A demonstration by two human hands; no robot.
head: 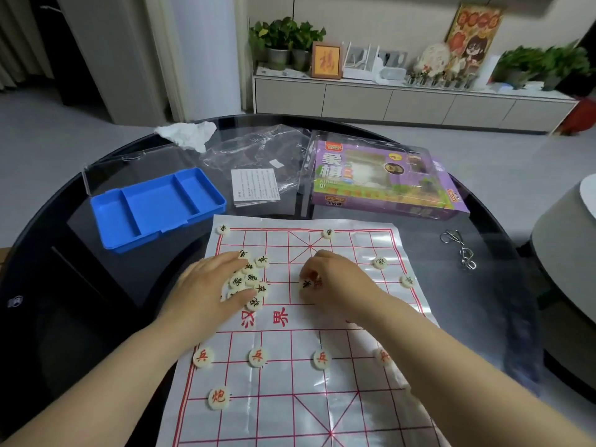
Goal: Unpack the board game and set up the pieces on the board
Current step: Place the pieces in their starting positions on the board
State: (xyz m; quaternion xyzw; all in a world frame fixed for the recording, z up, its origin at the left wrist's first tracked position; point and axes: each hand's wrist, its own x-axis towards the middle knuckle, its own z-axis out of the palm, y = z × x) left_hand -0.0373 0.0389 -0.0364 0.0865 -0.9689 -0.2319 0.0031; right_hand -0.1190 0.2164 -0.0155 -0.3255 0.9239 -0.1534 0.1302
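A white plastic board sheet (338,398) with red grid lines lies on the dark round table. Red-lettered round pieces stand on its near half, among them a soldier (203,357) and a cannon (219,398). Black-lettered pieces sit singly on the far half, such as one at the far left corner (223,229). A loose heap of black-lettered pieces (253,279) lies left of the middle. My left hand (209,285) rests flat on that heap with straight fingers. My right hand (332,279) pinches a black-lettered piece (305,284) near the board's middle.
An empty blue tray (154,204) with a clear lid stands at the far left. A folded leaflet (254,187), crumpled clear wrap (258,150), white tissue (187,132) and the purple game box (380,182) lie beyond the board. A metal wire puzzle (459,250) lies to the right.
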